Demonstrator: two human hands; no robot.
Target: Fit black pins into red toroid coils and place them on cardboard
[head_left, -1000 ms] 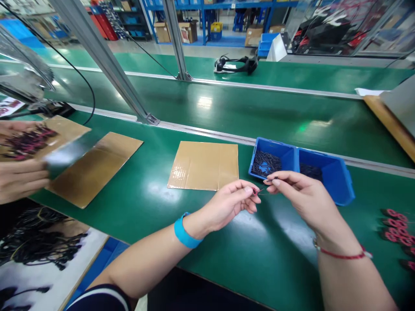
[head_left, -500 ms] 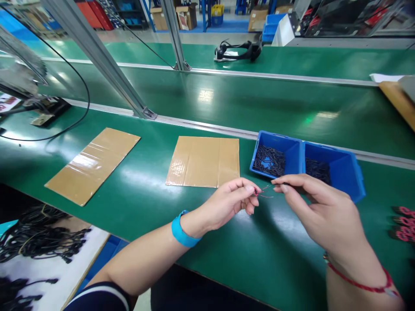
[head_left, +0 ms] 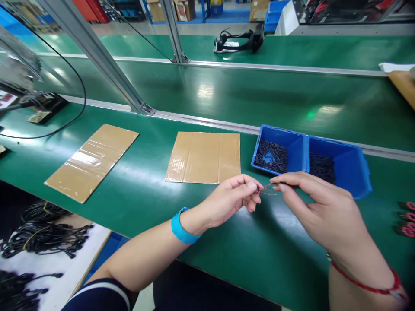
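Observation:
My left hand (head_left: 238, 194) is closed in a pinch on a small red-and-black wire-wound coil (head_left: 258, 189). Thin wire leads (head_left: 269, 194) stick out from it to the right. Across from it, the thumb and forefinger of my right hand (head_left: 319, 203) are pinched together at the upper lead, around what looks like a small black tube, mostly hidden by the fingers. Just behind the hands stand two blue bins: the left bin (head_left: 300, 151) and the right bin (head_left: 352, 166) both hold short black tubes (head_left: 275, 155).
Two cardboard sheets lie on the green table, one in the middle (head_left: 204, 157) and one at left (head_left: 92, 162). Several pink-and-black coils (head_left: 407, 218) rest at the right edge. Black cables (head_left: 48, 233) lie lower left. A metal post (head_left: 106, 56) rises behind.
My right fingertips have come slightly closer to the coil's leads, with the upper lead now reaching them. The left hand keeps its pinch. The camera view has shifted slightly.

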